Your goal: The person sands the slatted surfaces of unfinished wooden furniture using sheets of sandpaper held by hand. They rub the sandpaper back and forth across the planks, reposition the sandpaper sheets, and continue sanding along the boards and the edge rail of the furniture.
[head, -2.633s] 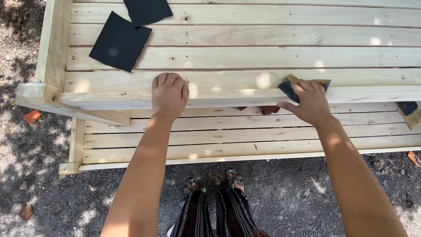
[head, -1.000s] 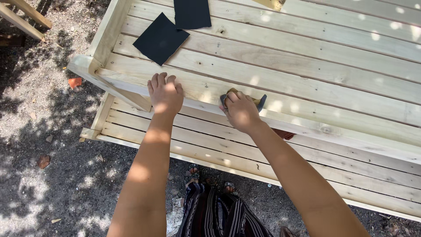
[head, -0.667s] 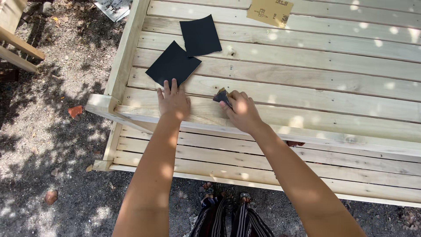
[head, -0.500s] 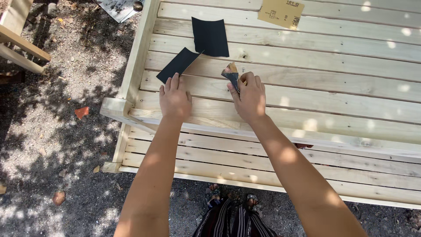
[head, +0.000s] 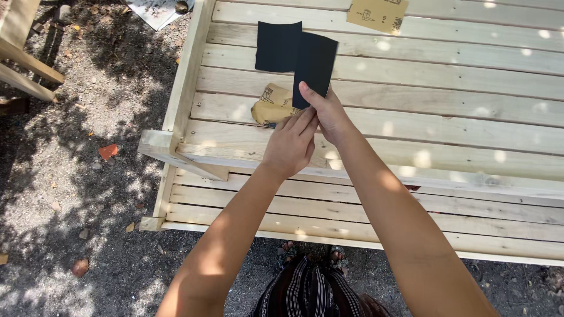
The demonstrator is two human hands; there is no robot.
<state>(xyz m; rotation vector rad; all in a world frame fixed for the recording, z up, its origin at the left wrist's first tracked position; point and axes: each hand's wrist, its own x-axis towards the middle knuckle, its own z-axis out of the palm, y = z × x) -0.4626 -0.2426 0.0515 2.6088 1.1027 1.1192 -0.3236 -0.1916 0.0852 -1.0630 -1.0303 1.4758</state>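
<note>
My right hand (head: 326, 113) pinches the lower edge of a dark sandpaper sheet (head: 315, 66), lifted a little above the pale slatted wooden bench (head: 446, 111). My left hand (head: 291, 143) lies just below it, fingers together, touching the same sheet's bottom edge and my right hand. Beside my left fingertips, on the slats, rests a crumpled used piece of sandpaper (head: 274, 107) with its tan backing up. A second dark sandpaper sheet (head: 277, 46) lies flat on the slats behind, partly overlapped by the held one.
Another sandpaper piece, tan side up (head: 377, 14), lies at the far top of the bench. The bench's armrest (head: 176, 154) juts out at left. Gravel ground (head: 70, 176) with leaf litter lies left; part of another wooden frame (head: 23, 64) stands at upper left.
The view shifted left along the bench. My right hand let the used folded sandpaper go onto the slats and picked up a dark sheet; my left hand moved from the rail to it.
</note>
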